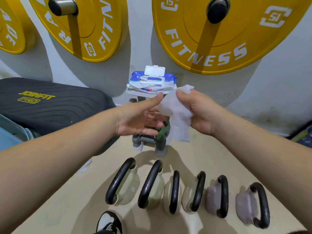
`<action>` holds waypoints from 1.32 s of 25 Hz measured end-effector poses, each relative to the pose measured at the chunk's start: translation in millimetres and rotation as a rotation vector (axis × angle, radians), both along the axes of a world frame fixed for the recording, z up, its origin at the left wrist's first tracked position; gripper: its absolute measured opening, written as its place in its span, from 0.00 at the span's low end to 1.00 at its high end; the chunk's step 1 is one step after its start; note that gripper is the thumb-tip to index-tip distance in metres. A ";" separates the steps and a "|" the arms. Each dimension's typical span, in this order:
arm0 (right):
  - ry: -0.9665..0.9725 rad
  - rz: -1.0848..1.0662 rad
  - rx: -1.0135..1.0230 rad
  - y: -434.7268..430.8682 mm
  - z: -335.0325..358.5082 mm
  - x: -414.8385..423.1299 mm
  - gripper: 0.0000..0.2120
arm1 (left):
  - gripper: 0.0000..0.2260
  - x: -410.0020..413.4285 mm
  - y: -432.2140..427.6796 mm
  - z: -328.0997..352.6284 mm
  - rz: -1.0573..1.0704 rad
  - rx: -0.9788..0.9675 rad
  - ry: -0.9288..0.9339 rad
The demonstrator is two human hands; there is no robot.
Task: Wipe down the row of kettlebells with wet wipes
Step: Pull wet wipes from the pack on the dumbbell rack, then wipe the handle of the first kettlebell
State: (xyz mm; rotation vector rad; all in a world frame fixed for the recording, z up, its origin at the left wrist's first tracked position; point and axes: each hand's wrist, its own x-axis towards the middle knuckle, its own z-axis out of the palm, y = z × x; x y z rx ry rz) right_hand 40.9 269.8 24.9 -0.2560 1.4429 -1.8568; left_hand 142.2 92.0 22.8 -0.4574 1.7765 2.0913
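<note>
A white wet wipe (179, 114) hangs between my two hands above the floor. My right hand (200, 112) pinches its upper edge, and my left hand (140, 117) holds its left edge with thumb and fingers. Behind them a blue and white wet wipes pack (152, 81) sits with its lid flipped up on a small rack. Several kettlebells with black handles stand in a row on the floor below, from a pale one (125, 183) at the left to a lilac one (253, 205) at the right.
A small dumbbell rack (148, 142) stands under the pack. Large yellow weight plates (219, 39) hang on the wall. A black padded bench (47, 105) lies at the left. A used wipe (86, 166) lies on the floor. My shoe (109, 222) is near the bottom edge.
</note>
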 end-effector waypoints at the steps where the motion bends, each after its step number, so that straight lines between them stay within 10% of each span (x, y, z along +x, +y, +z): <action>1: -0.006 0.012 0.003 -0.3 1.6 1.7 0.15 | 0.35 -0.3 9.1 -7.7 -0.025 0.081 0.009; 10: -0.154 0.100 -0.064 -11.5 6.3 1.1 0.14 | 0.37 -22.0 39.3 -8.2 0.075 0.466 -0.032; 19: 0.145 -0.085 0.377 -17.1 -29.6 -1.7 0.06 | 0.13 -15.1 -5.3 -27.1 0.490 -0.065 0.035; 33: 0.660 0.689 0.857 -117.1 -173.1 60.5 0.14 | 0.16 118.7 -116.2 -189.6 0.494 -0.771 -0.266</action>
